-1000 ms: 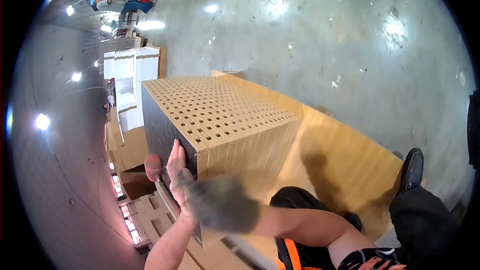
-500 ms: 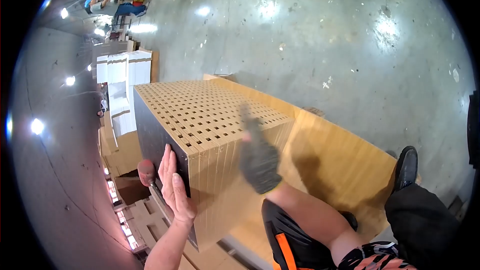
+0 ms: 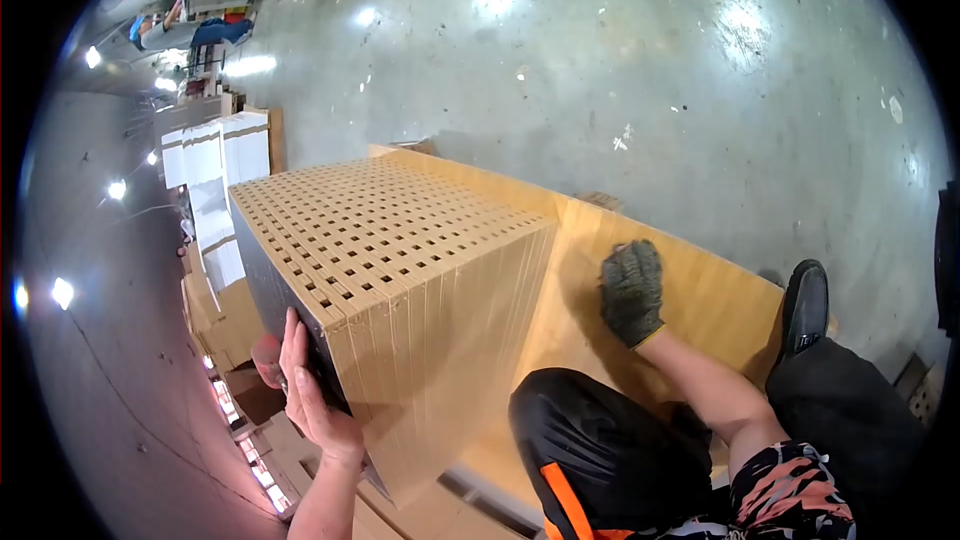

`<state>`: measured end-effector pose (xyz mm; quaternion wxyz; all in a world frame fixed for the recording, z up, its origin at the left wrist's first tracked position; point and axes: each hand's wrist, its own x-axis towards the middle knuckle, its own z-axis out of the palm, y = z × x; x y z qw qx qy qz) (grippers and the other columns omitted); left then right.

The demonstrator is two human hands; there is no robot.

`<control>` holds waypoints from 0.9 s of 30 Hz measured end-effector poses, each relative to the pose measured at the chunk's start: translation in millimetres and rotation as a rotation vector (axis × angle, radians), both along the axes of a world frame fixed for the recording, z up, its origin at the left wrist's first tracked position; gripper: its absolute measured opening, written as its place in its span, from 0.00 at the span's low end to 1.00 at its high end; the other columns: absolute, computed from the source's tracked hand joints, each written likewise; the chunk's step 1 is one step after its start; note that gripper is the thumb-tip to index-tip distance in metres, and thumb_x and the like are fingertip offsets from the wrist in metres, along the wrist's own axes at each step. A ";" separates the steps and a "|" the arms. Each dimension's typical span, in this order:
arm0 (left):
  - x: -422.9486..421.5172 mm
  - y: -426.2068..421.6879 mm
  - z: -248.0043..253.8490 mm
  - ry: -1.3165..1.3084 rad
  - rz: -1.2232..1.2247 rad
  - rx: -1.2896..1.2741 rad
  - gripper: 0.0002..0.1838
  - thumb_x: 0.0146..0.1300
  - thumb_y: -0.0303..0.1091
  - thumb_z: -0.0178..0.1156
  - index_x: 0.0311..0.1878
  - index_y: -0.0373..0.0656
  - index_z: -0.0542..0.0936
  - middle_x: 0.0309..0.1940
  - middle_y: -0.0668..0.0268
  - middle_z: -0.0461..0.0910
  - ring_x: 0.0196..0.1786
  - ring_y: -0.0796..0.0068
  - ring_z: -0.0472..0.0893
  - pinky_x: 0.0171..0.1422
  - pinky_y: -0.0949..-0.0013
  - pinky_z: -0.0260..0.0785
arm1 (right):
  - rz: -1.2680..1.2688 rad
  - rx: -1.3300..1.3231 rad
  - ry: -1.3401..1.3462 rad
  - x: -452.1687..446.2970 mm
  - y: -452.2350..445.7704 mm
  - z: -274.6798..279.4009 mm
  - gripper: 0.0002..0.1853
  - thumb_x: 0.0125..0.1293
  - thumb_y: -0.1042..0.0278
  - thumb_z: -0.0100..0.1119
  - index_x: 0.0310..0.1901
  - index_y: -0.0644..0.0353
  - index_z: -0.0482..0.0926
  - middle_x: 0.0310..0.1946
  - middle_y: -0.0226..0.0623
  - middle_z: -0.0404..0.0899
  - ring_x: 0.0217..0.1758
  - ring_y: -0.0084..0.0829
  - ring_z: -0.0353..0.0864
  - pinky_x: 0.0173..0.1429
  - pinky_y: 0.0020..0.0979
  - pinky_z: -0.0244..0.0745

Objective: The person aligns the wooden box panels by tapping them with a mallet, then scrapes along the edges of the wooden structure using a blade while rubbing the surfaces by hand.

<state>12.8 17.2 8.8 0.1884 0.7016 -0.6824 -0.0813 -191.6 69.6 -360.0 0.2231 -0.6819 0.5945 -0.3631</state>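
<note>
My bare left hand (image 3: pixel 315 395) lies flat with its fingers stretched along the dark outer panel (image 3: pixel 270 275) of a stack of slotted brown boards (image 3: pixel 430 340). Rows of small square holes cover the stack's upper face. My right hand (image 3: pixel 632 290), in a grey glove, is over the wooden board (image 3: pixel 690 290) to the right of the stack, apart from the stack. Its fingers are curled inward, and whether anything is inside them is hidden. A red rounded tool head (image 3: pixel 267 360) shows just left of my left hand.
White stacked boards (image 3: pixel 245 150) and cardboard stand at the left. Another person (image 3: pixel 215 32) is far off at the upper left. The concrete floor (image 3: pixel 600 60) runs behind the wooden board. A black shoe (image 3: pixel 806 305) is at the board's right end.
My right hand has moved from beside my left hand, across the stack, to the wooden board on the right, and its fingers have curled. My left hand has stayed on the dark panel.
</note>
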 end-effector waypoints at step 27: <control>12.3 6.8 -0.7 0.186 0.051 -0.007 0.31 0.77 0.43 0.34 0.67 0.27 0.72 0.74 0.49 0.65 0.75 0.59 0.64 0.81 0.56 0.48 | -0.216 0.152 -0.659 116.7 -78.4 51.8 0.22 0.63 0.65 0.59 0.57 0.65 0.71 0.48 0.51 0.76 0.55 0.51 0.75 0.66 0.43 0.68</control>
